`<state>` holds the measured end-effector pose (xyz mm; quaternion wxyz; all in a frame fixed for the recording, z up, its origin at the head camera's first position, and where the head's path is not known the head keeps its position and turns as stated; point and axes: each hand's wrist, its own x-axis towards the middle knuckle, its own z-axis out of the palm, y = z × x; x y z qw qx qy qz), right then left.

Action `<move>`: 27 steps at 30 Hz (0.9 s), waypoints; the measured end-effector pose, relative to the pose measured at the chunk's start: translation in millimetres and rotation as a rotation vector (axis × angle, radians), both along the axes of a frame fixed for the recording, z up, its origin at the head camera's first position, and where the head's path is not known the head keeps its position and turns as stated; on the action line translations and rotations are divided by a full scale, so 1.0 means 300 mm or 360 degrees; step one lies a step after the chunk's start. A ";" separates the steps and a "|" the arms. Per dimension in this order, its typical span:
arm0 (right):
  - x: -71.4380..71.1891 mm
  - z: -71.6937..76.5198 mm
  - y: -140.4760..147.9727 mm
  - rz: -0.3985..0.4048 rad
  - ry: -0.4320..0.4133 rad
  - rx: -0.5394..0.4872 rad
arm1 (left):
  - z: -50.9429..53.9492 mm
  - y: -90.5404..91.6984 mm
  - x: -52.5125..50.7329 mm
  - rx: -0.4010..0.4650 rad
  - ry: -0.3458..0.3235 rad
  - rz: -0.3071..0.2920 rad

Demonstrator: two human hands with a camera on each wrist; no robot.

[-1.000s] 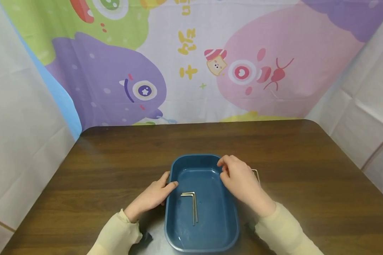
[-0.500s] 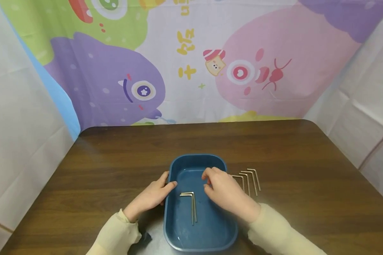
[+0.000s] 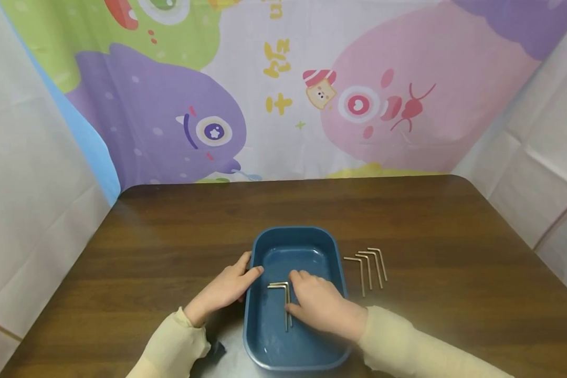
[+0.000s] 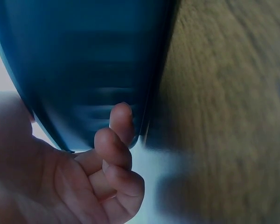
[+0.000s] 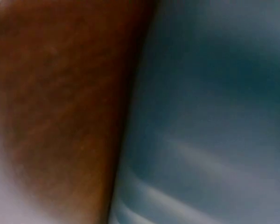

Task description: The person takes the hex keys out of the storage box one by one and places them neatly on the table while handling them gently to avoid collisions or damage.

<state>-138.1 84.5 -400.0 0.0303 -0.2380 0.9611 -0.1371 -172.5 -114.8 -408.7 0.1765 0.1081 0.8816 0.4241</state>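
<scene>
A blue rectangular tray [image 3: 269, 341] stands on the table with its long side pointing away from me. My left hand [image 3: 229, 286] grips its left wall, thumb over the rim. The left wrist view shows that hand's curled fingers [image 4: 114, 151] along the outside of the tray. Two L-shaped hex keys [image 3: 277, 286] lie side by side on the tray floor. Over their long arms is my right hand [image 3: 321, 302], thumb and forefinger apart, the thumb tip overlapping one key. Whether it touches them is unclear. The right wrist view is blurred.
Several more hex keys [image 3: 370, 273] lie in a staggered row on the wooden table [image 3: 430, 252], right of the tray. A cartoon-print cloth [image 3: 283, 147] hangs behind the table. A small dark object [image 3: 217, 352] lies near my left sleeve.
My right hand has moved from the tray's right rim leftward and nearer to me, down to the two hex keys. The row of keys on the table has come into view. My left hand stays put.
</scene>
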 end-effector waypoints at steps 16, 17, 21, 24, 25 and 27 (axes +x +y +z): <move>0.010 -0.002 0.003 0.0033 0.0104 0.0096 | -0.010 -0.001 -0.005 -0.0012 -0.0002 0.0024; 0.011 -0.001 0.003 0.0025 0.0102 0.0088 | -0.010 0.000 -0.005 -0.0015 -0.0002 0.0027; 0.015 -0.003 0.003 -0.0008 0.0094 0.0064 | -0.010 0.001 -0.003 -0.0022 -0.0005 0.0031; 0.016 -0.006 0.003 -0.0019 0.0100 0.0051 | -0.009 0.001 -0.003 -0.0024 -0.0008 0.0033; 0.016 -0.006 0.004 -0.0019 0.0096 0.0048 | -0.009 0.001 -0.003 -0.0025 -0.0008 0.0033; 0.016 -0.006 0.005 -0.0012 0.0109 0.0041 | -0.010 0.000 -0.003 -0.0024 -0.0008 0.0036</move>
